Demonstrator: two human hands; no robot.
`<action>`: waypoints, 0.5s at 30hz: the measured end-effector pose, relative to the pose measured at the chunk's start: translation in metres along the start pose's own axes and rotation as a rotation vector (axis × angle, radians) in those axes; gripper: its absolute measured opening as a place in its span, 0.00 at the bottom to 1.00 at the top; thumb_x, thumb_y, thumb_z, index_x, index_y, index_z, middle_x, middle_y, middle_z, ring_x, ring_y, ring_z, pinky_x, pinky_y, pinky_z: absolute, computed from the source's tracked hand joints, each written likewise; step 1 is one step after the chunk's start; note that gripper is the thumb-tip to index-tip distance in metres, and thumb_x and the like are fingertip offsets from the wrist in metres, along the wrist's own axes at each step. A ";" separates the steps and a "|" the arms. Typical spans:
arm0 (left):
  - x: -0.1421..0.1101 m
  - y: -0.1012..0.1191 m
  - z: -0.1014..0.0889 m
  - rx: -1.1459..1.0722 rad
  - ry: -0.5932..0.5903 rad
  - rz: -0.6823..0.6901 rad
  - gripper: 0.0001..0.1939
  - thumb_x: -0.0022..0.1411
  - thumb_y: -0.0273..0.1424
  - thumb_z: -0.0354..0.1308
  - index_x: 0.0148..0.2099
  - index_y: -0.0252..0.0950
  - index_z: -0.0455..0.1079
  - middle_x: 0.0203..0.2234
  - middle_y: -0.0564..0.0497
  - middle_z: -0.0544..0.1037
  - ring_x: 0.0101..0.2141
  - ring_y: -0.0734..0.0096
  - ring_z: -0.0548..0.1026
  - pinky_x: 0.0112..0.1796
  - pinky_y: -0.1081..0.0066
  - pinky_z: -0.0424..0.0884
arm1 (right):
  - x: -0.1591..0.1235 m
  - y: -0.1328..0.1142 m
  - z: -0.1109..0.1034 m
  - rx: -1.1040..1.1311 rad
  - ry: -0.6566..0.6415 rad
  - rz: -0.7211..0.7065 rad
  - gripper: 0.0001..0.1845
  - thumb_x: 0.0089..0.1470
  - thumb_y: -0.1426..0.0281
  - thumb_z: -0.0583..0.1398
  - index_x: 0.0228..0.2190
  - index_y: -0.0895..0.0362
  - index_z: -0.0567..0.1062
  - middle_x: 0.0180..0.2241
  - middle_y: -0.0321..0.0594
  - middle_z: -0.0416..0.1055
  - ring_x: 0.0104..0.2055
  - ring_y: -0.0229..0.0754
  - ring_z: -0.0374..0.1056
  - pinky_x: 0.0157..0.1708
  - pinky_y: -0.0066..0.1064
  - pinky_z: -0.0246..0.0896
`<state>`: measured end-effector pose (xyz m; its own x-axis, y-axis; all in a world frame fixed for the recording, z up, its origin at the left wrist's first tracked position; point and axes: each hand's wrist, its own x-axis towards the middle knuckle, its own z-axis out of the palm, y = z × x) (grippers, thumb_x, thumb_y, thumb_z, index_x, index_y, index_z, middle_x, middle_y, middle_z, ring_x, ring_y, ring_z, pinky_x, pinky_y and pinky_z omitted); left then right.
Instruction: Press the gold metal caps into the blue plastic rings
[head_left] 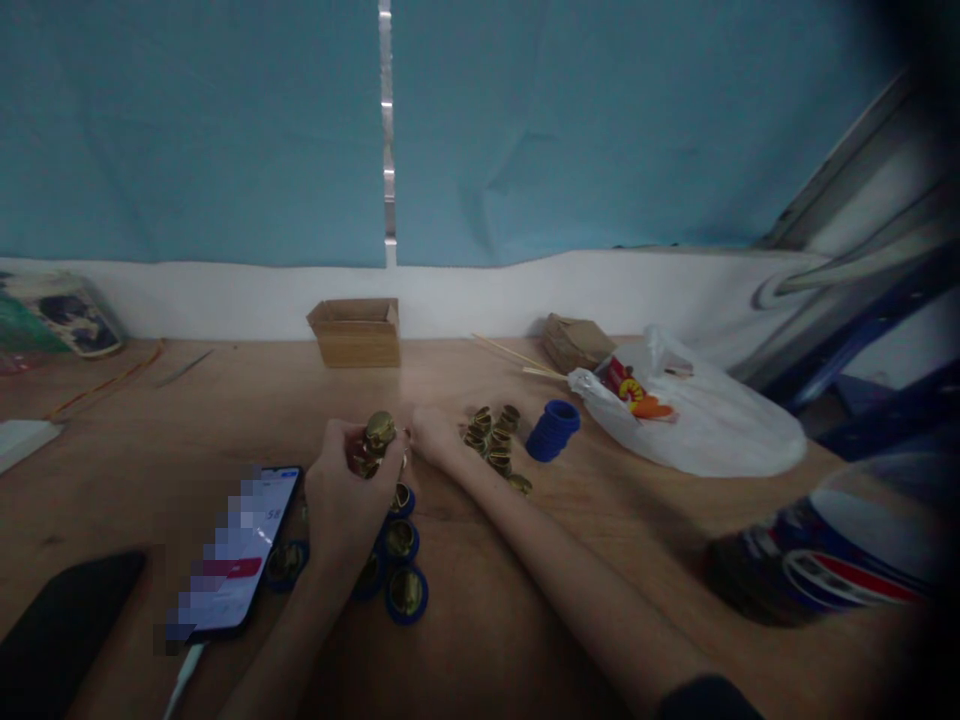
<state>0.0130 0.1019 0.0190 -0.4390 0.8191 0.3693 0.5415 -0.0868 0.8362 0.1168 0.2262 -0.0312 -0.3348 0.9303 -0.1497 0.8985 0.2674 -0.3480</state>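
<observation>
My left hand point(337, 480) is closed round several gold round caps point(380, 430), which show above and between the fingers. Just to its right, my right hand point(436, 437) has its fingers drawn together close to the left one; what they hold, if anything, is hidden. Below the hands, blue rings with gold caps inside them point(407, 595) lie on the wooden table, partly covered by my left wrist. Loose gold caps point(499, 440) form a small group right of my right hand. Beside them leans a stack of plain blue rings point(553, 430).
A lit phone point(244, 560) on a white cable and a dark flat object point(71, 630) lie at left. An opened cardboard box point(360, 335) stands at the back. To the right are a brown packet point(576, 342), a white plastic bag point(705, 420) and a Pepsi bottle point(817, 560).
</observation>
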 end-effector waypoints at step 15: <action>-0.004 0.012 0.001 -0.560 -0.418 -0.141 0.10 0.56 0.36 0.61 0.32 0.36 0.65 0.37 0.45 0.78 0.42 0.62 0.76 0.41 0.68 0.72 | -0.086 0.023 -0.077 0.866 -0.031 -0.125 0.19 0.56 0.54 0.56 0.25 0.56 0.64 0.20 0.29 0.58 0.20 0.31 0.54 0.19 0.24 0.51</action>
<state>0.0223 0.0982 0.0268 -0.1051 0.9831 0.1501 0.0009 -0.1508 0.9886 0.1878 0.1714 0.0453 -0.4355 0.8963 -0.0838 0.3277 0.0711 -0.9421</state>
